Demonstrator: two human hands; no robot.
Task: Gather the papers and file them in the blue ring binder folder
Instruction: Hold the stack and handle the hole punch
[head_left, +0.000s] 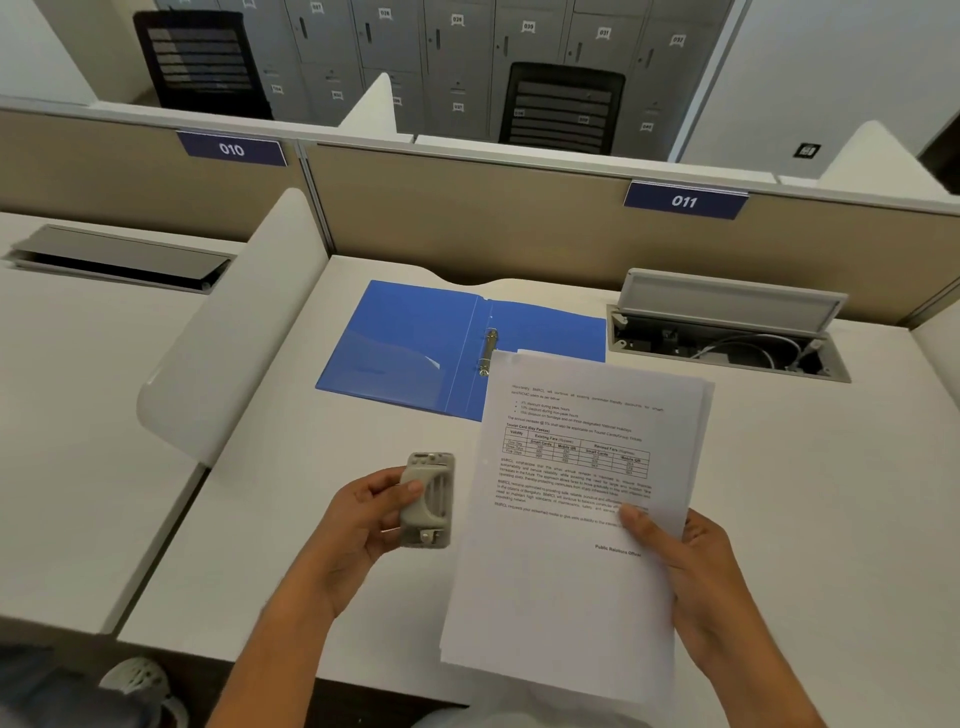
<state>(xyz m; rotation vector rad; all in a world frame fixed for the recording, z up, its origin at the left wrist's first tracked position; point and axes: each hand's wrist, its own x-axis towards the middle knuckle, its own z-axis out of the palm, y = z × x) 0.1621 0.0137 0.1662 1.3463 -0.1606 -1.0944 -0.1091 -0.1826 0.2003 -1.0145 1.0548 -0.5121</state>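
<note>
- Right hand (691, 587) was seen curled on the stack of papers (576, 519), thumb pressed on the top sheet, the stack held above the near desk (805, 493).
- Left hand (358, 525) was wrapped around a grey hole punch (427, 500), just left of the papers.
- Blue ring binder (410, 348) was laid open farther back, its right flap partly covered by the papers.

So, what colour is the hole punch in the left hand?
The plastic hole punch is pale greyish beige; head view.
</note>
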